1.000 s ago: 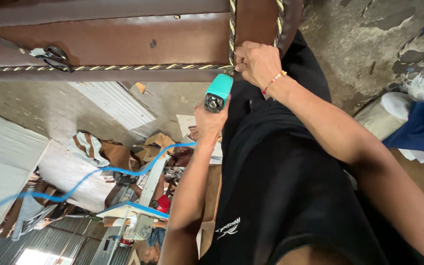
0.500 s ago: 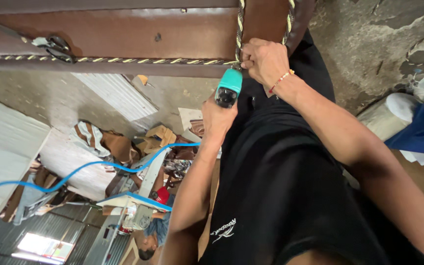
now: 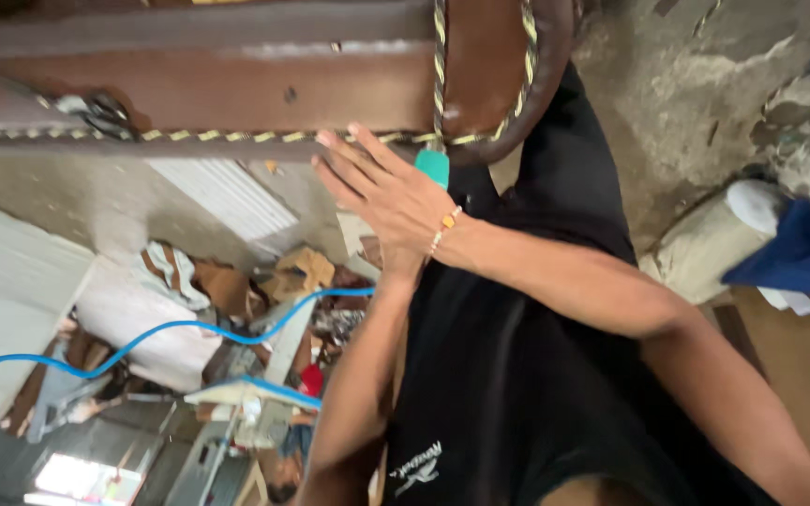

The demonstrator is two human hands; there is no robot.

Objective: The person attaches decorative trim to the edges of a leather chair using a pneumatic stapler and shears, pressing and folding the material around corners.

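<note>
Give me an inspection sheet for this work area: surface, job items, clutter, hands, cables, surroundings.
Surface: brown padded furniture panel, edged with gold-and-dark braided cord.
Job's things: teal tool, only its tip showing at the cord corner.
Clutter: cardboard and cloth heap; white sack; blue cloth.
Hands: right hand open, fingers spread across the panel edge, beaded bracelet on the wrist. Left hand hidden behind it; only the left forearm shows, so its grip cannot be told.
Cables: blue hose looping across the clutter.
Surroundings: rough concrete wall; corrugated sheet.
</note>
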